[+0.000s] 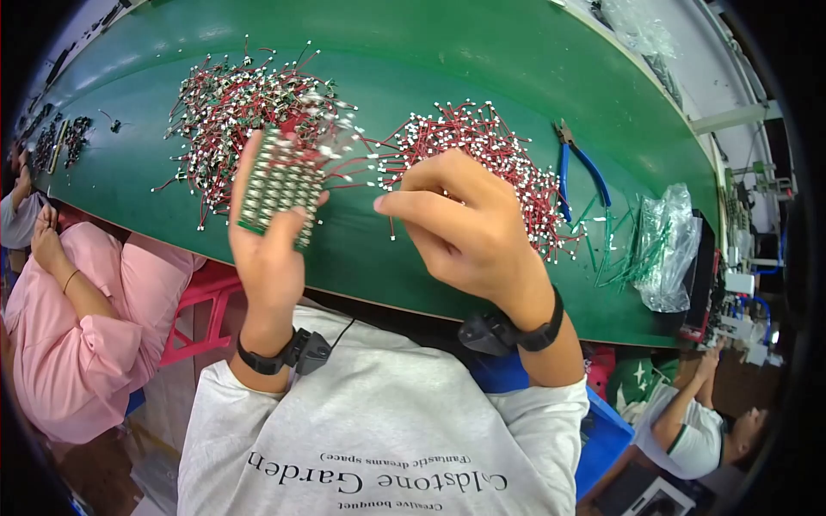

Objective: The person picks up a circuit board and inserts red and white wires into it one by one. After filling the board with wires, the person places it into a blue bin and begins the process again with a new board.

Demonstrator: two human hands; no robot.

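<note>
My left hand [271, 249] grips a green circuit board panel [280, 185] lined with rows of small pale parts, thumb across its lower face. Red wires with white plugs stick out from its right side, partly blurred. To the right of those wires, my right hand [469, 224] is closed with curled fingers; anything between its fingertips is too small to make out. Behind the panel lies a heap of small boards with red leads [232, 103]. A second heap, red wires with white connectors [465, 133], spreads beyond and beside my right hand.
Blue-handled cutters [581, 168] lie right of the wire heap. Further right are green strips [607, 245] and a clear plastic bag [667, 258]. Dark small parts [73, 142] sit at the far left of the green table [361, 267]. Seated people flank me: pink clothing [103, 318], white shirt [680, 430].
</note>
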